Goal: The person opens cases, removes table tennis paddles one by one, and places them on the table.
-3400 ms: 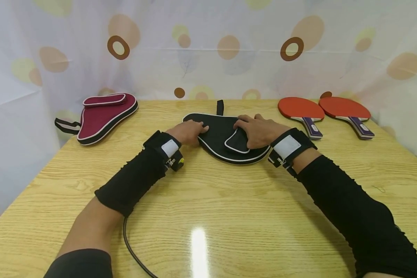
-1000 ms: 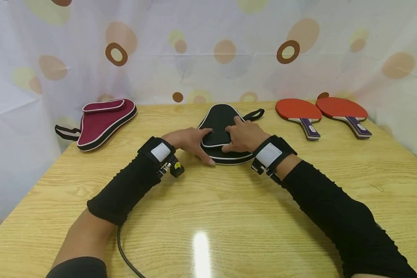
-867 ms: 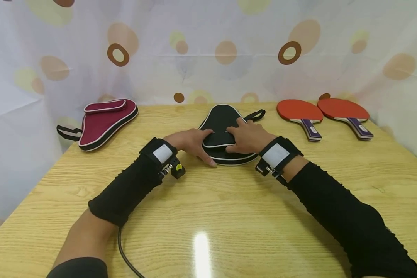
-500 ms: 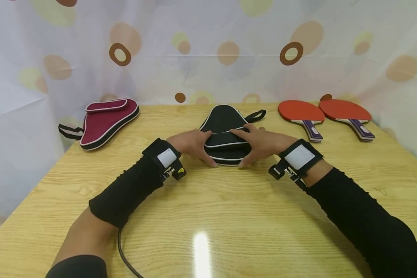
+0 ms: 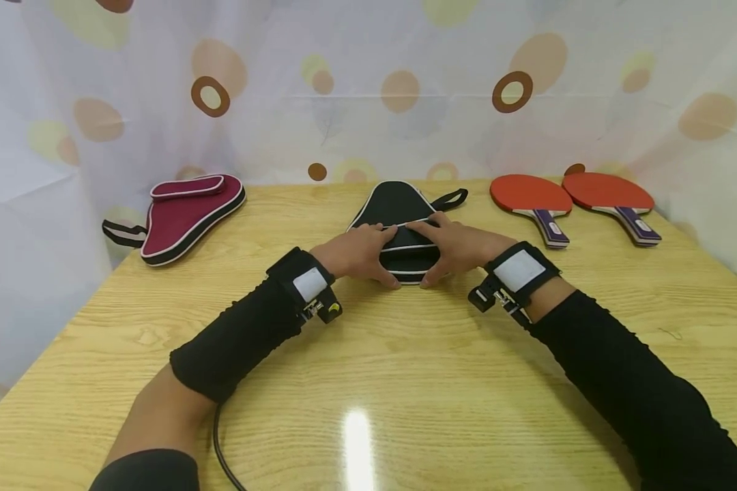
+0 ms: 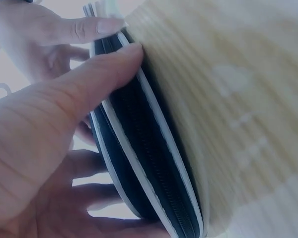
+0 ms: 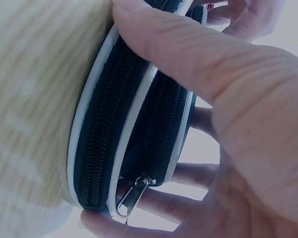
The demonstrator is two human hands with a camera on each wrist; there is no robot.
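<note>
A black table tennis bat case (image 5: 394,202) with white piping lies on the table, its narrow end pointing away and its strap loop (image 5: 450,200) out to the right. My left hand (image 5: 361,251) grips its near left part, thumb on the zippered side and fingers over the top pocket. On the near right part my right hand (image 5: 462,245) grips it the same way, the two thumbs close together. The right wrist view shows a metal zipper pull (image 7: 134,195) hanging by the pocket's zipper (image 7: 165,119). Some of the fingertips are hidden.
A maroon bat case (image 5: 187,215) with a strap lies at the back left. Two red table tennis bats (image 5: 531,194) (image 5: 608,191) with purple handles lie at the back right. Behind the wooden table (image 5: 368,354) hangs a patterned curtain (image 5: 356,136).
The black case has turned from lying sideways to narrow end away. My right hand has shifted from the pocket to the near right part, and my left hand has moved inward.
</note>
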